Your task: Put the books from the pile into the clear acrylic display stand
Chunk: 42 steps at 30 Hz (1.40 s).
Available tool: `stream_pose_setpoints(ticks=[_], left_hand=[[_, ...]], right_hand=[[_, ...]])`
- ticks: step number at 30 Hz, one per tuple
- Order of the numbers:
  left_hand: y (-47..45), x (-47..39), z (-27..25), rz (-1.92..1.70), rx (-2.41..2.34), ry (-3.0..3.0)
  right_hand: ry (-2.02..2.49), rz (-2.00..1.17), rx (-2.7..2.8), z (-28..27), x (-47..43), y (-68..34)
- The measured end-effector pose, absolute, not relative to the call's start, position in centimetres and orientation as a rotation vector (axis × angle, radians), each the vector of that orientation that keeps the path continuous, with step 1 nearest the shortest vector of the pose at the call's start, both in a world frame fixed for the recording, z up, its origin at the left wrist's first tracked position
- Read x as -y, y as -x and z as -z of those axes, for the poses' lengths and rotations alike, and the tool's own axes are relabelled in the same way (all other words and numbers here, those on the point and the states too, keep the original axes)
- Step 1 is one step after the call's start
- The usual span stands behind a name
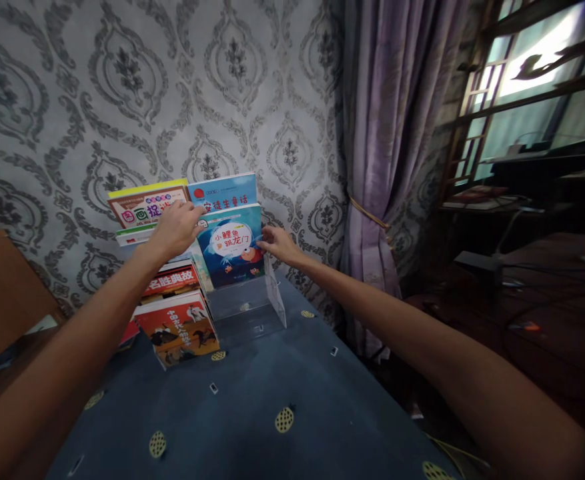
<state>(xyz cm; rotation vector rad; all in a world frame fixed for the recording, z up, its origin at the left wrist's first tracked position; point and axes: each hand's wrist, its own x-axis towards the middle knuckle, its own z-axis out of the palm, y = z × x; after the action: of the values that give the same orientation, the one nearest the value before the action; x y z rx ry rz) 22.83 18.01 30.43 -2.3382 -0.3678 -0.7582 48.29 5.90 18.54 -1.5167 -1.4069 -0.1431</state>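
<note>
A dark blue picture book (235, 257) with a white oval title patch leans upright in a clear plastic display rack (245, 298). My left hand (179, 227) has its fingers bent at the book's upper left corner. At the right edge, my right hand (278, 243) pinches the same book between thumb and fingers. Behind it rises a light blue book (225, 190). In the rack's left column stand a yellow-topped book (145, 200), partly covered by my left hand and forearm, a red book (172, 280) and an orange-red book (179, 328) at the front.
The rack stands on a dark blue tablecloth (252, 400) with yellow printed motifs, against a patterned wall (287, 147). A purple curtain (382, 147) hangs right of the table. A brown box-like piece (7, 293) is at the left. Dark furniture with cables (537, 293) stands at the right.
</note>
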Motion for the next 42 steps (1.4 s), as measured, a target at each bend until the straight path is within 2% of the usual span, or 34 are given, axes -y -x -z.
stream_pose_setpoints(ticks=[17, 29, 42], left_hand=[[-22.3, -17.8, -30.9, 0.616, 0.392, 2.416], [-22.8, -18.1, -30.7, 0.625, 0.369, 2.312], [-21.9, -18.6, -29.9, 0.686, 0.330, 2.393]], right_hand=[[1.477, 0.169, 1.362, -17.8, -5.5, -47.7], [1.473, 0.234, 1.262, -17.1, -6.0, -47.5], [1.413, 0.154, 1.246, -15.9, -5.1, -47.4]])
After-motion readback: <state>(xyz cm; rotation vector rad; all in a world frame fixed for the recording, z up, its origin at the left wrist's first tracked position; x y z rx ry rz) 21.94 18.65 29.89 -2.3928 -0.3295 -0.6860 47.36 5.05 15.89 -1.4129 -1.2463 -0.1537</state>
